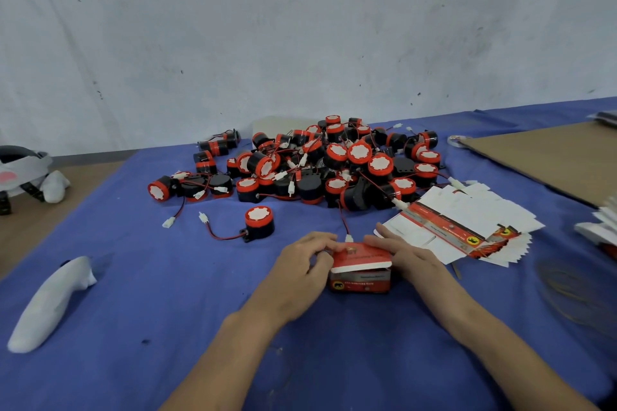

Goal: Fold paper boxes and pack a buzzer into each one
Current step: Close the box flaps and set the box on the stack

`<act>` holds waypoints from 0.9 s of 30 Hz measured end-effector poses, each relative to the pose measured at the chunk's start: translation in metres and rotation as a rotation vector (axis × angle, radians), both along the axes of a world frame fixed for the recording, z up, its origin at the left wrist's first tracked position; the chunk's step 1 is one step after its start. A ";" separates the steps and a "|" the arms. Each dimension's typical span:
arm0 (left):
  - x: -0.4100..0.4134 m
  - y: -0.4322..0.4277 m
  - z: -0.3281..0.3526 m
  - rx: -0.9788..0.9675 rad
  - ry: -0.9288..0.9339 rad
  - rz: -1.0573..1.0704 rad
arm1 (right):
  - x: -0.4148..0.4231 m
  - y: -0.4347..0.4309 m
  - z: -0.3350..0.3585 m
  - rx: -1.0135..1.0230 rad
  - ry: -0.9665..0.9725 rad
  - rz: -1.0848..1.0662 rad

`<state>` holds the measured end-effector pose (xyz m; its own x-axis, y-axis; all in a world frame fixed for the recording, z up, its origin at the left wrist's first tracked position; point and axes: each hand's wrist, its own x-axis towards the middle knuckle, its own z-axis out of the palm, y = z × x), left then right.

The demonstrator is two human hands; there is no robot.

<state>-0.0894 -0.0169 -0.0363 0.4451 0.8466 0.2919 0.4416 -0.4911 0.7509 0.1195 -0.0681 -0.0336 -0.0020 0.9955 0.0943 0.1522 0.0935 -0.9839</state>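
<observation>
At the middle of the desk, toward its near edge, our 2 hands flank the box, its long axis running left to right. Our left hand has curled fingers pinching the left end of the lid. Our right hand presses its right with straight fingers. The front flap looks untucked.

Inside of the box hidden under its lid; front print too blurred to read. Your right hand covers the box's right end. Frame edge cuts the paper stack at right, the headset at left.
</observation>
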 end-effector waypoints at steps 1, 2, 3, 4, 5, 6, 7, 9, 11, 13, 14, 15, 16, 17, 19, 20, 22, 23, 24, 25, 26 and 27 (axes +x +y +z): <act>-0.001 0.001 0.000 -0.004 0.033 -0.017 | 0.002 -0.002 -0.001 0.029 -0.014 0.022; -0.004 0.001 0.001 0.005 0.077 -0.029 | 0.004 -0.005 -0.003 0.062 -0.033 0.033; -0.005 0.001 0.001 0.024 0.131 -0.038 | 0.005 -0.007 -0.004 0.095 -0.062 0.032; -0.007 0.000 0.001 0.049 0.191 -0.042 | 0.007 -0.009 -0.005 0.128 -0.108 0.023; -0.008 -0.001 0.000 0.075 0.248 -0.043 | 0.009 -0.011 -0.007 0.159 -0.171 0.016; -0.009 -0.001 0.000 0.099 0.294 -0.045 | 0.011 -0.011 -0.009 0.185 -0.240 0.018; -0.009 -0.002 -0.001 0.121 0.326 -0.046 | 0.012 -0.011 -0.011 0.203 -0.298 0.026; -0.009 -0.003 -0.002 0.184 0.356 -0.044 | 0.014 -0.010 -0.013 0.218 -0.360 0.036; -0.008 -0.005 -0.003 0.290 0.363 -0.068 | 0.016 -0.008 -0.014 0.230 -0.415 0.033; -0.004 -0.007 -0.005 0.353 0.355 -0.098 | 0.017 -0.007 -0.015 0.256 -0.488 0.022; -0.003 -0.008 -0.006 0.352 0.335 -0.096 | 0.017 -0.007 -0.016 0.269 -0.512 0.015; -0.002 -0.008 -0.007 0.337 0.307 -0.087 | 0.017 -0.007 -0.016 0.275 -0.523 0.005; -0.001 -0.008 -0.007 0.318 0.275 -0.076 | 0.016 -0.007 -0.016 0.277 -0.524 -0.008; 0.000 -0.008 -0.006 0.302 0.244 -0.064 | 0.015 -0.008 -0.015 0.278 -0.514 -0.022; 0.001 -0.007 -0.004 0.272 0.187 -0.043 | 0.013 -0.009 -0.012 0.285 -0.477 -0.049; 0.002 -0.007 -0.003 0.251 0.158 -0.036 | 0.011 -0.009 -0.011 0.288 -0.462 -0.063; 0.003 -0.006 -0.002 0.217 0.113 -0.032 | 0.009 -0.009 -0.010 0.294 -0.451 -0.087; 0.004 -0.005 -0.002 0.207 0.102 -0.032 | 0.009 -0.009 -0.011 0.298 -0.463 -0.092; 0.004 -0.005 -0.003 0.197 0.094 -0.032 | 0.010 -0.009 -0.012 0.302 -0.481 -0.091; 0.003 -0.005 -0.004 0.189 0.085 -0.033 | 0.011 -0.009 -0.014 0.304 -0.496 -0.084; 0.003 -0.005 -0.005 0.186 0.077 -0.035 | 0.011 -0.009 -0.015 0.305 -0.500 -0.076; 0.002 -0.006 -0.006 0.185 0.073 -0.039 | 0.012 -0.009 -0.015 0.306 -0.495 -0.068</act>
<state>-0.0870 -0.0226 -0.0424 0.5022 0.7630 0.4070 0.4691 -0.6357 0.6130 0.1316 -0.0774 -0.0487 -0.0562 0.9224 0.3821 0.6025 0.3365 -0.7237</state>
